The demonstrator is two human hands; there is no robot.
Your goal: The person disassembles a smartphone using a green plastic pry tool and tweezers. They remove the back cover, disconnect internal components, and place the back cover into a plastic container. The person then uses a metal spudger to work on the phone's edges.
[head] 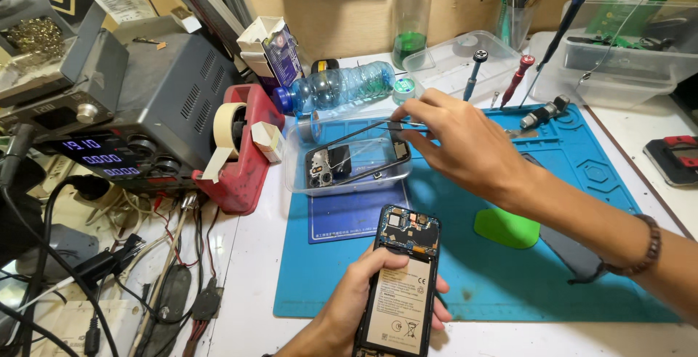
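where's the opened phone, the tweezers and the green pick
opened phone (pixel 402 284), head view, on its battery
tweezers (pixel 378 129), head view, mid shaft
green pick (pixel 506 227), head view, its centre

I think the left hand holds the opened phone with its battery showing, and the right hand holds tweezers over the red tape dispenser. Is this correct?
Not quite. In the head view, the right hand holds the tweezers over the clear plastic tray with phone parts in it, not over the red tape dispenser, which stands to the tray's left. The rest is right: the left hand holds the opened phone, battery showing.
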